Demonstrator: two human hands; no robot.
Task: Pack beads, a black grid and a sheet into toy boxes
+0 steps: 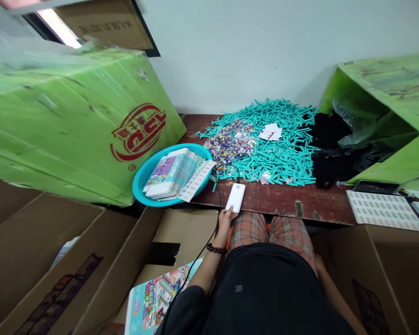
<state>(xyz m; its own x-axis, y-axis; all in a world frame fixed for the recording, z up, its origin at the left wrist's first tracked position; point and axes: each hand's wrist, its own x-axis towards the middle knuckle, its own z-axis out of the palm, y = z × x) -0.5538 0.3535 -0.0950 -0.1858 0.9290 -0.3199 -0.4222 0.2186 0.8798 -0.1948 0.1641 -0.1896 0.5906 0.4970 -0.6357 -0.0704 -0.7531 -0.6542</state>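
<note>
My left hand (226, 217) grips the near end of a white power bank (235, 196) at the table's front edge. A black cable (209, 239) loops by it and runs down along my left arm. My right hand (319, 264) hangs low beside my right thigh, with its fingers hidden. Beyond the power bank lie a large heap of turquoise plastic sticks (282, 153) and clear bags of colourful beads (233, 139). To the left, a turquoise basin (137, 186) holds a stack of printed cards (171, 172) and a sticker sheet (197, 181).
Green boxes stand left (91, 125) and right (377, 88) on the dark red table (282, 200). Black items (331, 139) spill from the right one. Another sticker sheet (384, 209) lies at right. Open cartons (118, 260) flank my legs; a colourful printed box (160, 298) rests lower left.
</note>
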